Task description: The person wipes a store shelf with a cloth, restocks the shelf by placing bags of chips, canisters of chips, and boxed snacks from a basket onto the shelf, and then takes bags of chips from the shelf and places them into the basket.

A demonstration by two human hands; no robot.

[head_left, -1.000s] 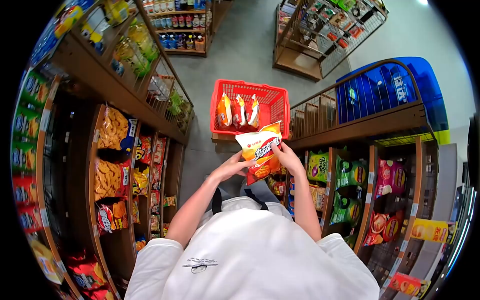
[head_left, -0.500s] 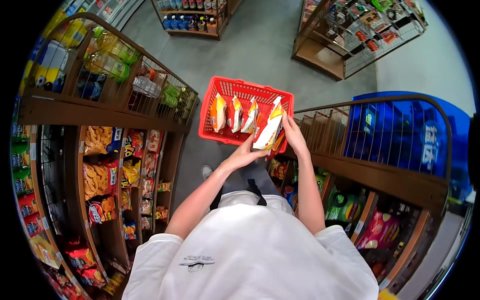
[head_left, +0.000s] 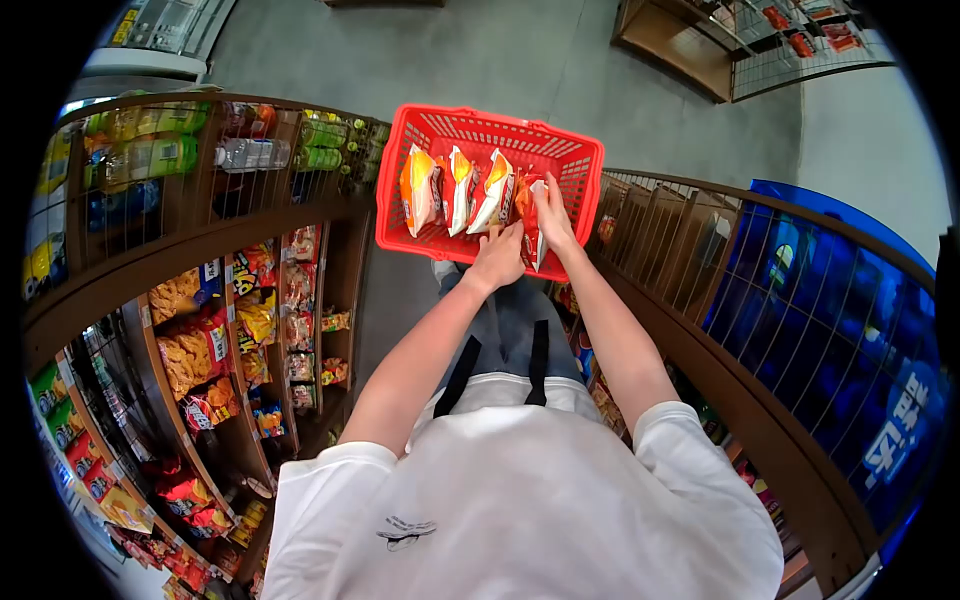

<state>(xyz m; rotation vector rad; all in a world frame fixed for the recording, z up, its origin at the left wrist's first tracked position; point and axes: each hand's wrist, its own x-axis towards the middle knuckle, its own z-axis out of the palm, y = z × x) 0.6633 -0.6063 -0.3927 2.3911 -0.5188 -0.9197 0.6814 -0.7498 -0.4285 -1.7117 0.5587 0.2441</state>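
A red plastic shopping basket (head_left: 400, 243) holds several snack bags standing on edge in a row. An orange-and-white snack bag (head_left: 420, 190) is leftmost, then a white-and-yellow snack bag (head_left: 460, 195) and another white-and-yellow snack bag (head_left: 493, 192). At the right end, a red-and-white snack bag (head_left: 531, 225) stands low inside, between my hands. My left hand (head_left: 500, 256) reaches over the near rim, its fingers closed on that bag's left side. My right hand (head_left: 553, 215) grips the same bag from the right, with part of it hidden behind the fingers.
Left of me stands a shelf unit with snack bags (head_left: 190, 360) and bottles (head_left: 160, 155) behind a wire rail. A wire-railed rack (head_left: 690, 225) and a blue display (head_left: 850, 300) stand at right. Another shelf (head_left: 675, 45) is at the far right, across the grey floor (head_left: 480, 60).
Both hands have lowered the rightmost snack bag from above the rim into the basket. My view has tilted down, so the basket looks larger and higher in the picture.
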